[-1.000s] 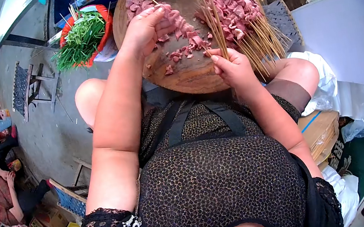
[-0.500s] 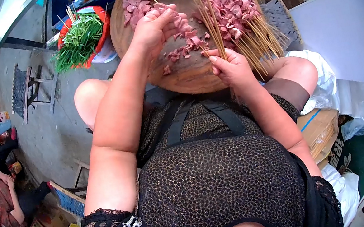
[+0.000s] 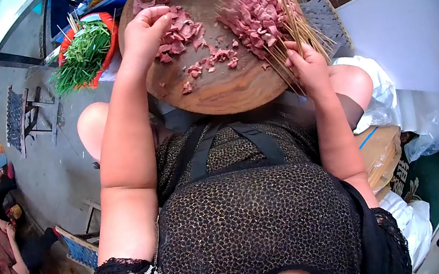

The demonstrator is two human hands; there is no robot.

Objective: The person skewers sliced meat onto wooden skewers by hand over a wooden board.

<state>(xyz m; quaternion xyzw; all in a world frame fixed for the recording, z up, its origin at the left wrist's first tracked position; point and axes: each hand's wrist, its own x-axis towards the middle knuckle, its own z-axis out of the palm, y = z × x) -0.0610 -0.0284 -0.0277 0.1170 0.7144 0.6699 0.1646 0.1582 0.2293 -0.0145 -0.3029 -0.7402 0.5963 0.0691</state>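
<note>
My left hand (image 3: pixel 147 33) is over the left side of the round wooden board (image 3: pixel 223 90), beside a heap of loose pink meat pieces (image 3: pixel 181 32). Its thumb and fingers are drawn together, and anything between them is hidden. On the right, my right hand (image 3: pixel 311 66) closes around a few thin bamboo skewers (image 3: pixel 287 12) that point up and away from me. It is at the near edge of a pile of threaded meat skewers (image 3: pixel 256 12), whose bare stick ends fan toward me. Small meat scraps (image 3: pixel 218 59) lie between the two heaps.
A red-rimmed basket of cut green stalks (image 3: pixel 82 52) stands left of the board. A low stool (image 3: pixel 31 119) is on the floor beyond. Another person (image 3: pixel 6 248) sits at far left. Cardboard (image 3: pixel 385 153) and plastic bags (image 3: pixel 432 124) lie at right.
My left hand has moved left, away from the strip of meat it was handling, to the loose heap. My right hand has shifted right with skewers to the threaded pile. The view has shifted slightly.
</note>
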